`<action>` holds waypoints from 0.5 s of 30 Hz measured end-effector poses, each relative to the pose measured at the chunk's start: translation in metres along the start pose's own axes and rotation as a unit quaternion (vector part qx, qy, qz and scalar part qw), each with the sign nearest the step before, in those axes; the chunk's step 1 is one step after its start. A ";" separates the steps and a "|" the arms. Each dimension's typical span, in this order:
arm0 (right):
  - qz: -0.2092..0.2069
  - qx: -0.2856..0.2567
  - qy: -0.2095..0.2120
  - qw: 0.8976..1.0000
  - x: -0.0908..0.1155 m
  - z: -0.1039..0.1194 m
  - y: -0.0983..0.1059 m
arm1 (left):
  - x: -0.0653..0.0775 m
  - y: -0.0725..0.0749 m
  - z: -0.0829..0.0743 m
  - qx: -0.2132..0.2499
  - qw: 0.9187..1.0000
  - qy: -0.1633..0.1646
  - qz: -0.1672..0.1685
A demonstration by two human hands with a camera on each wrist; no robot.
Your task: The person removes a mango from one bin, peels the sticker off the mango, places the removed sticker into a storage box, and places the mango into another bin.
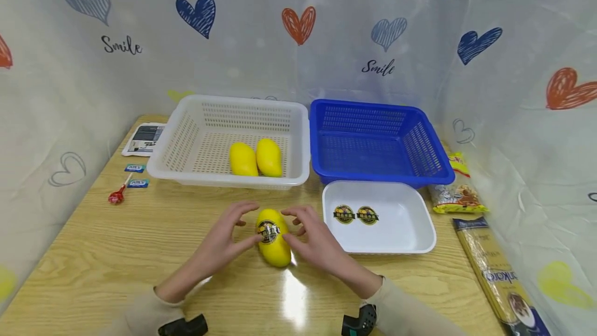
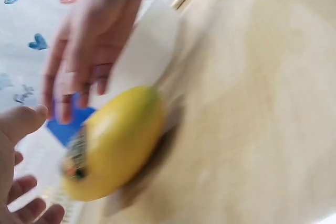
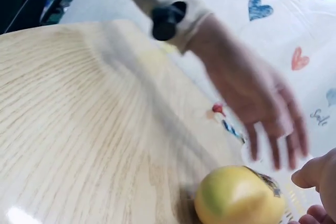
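A yellow mango [image 1: 278,251] lies on the wooden table, a round black-and-gold sticker [image 1: 268,232] on its upper side. My left hand [image 1: 228,237] is just left of the fruit and my right hand [image 1: 314,237] just right of it, fingers loosely bent. Both wrist views show gaps between the hands and the mango [image 2: 126,137], so neither holds it. To the right, a white tray [image 1: 401,227] has two more such stickers [image 1: 356,215] on its bottom. Two plain mangoes [image 1: 243,159] lie in the white basket [image 1: 186,176] behind.
A blue basket [image 1: 373,175] stands behind the tray. On the right are a snack bag [image 1: 459,191] and a long gold packet [image 1: 501,274]. At the left lie a red lollipop [image 1: 116,197], two small blue packets [image 1: 138,183] and a white pouch [image 1: 143,139].
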State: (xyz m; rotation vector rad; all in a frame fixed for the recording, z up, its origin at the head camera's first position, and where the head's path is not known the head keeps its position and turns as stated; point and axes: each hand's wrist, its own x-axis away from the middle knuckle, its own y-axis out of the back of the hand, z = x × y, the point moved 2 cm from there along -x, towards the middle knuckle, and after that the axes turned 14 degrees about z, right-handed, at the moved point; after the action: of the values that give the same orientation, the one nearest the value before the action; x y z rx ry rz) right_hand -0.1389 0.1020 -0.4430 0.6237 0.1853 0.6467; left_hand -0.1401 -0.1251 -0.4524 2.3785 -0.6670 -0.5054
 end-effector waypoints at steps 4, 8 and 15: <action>0.002 -0.025 0.014 1.000 0.001 0.000 0.003 | 0.006 -0.029 0.008 0.063 0.996 0.065 0.001; 0.012 -0.038 0.015 0.999 -0.001 -0.002 0.001 | 0.006 -0.041 0.013 0.143 0.985 0.095 0.005; 0.021 0.002 -0.011 1.000 -0.005 -0.007 -0.005 | 0.000 -0.046 0.014 0.236 0.968 0.082 0.032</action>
State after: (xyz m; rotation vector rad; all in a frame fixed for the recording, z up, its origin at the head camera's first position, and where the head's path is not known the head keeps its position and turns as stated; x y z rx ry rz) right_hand -0.1430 0.0990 -0.4521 0.6399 0.1546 0.6793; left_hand -0.1318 -0.0997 -0.4927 2.7890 -0.8610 -0.1232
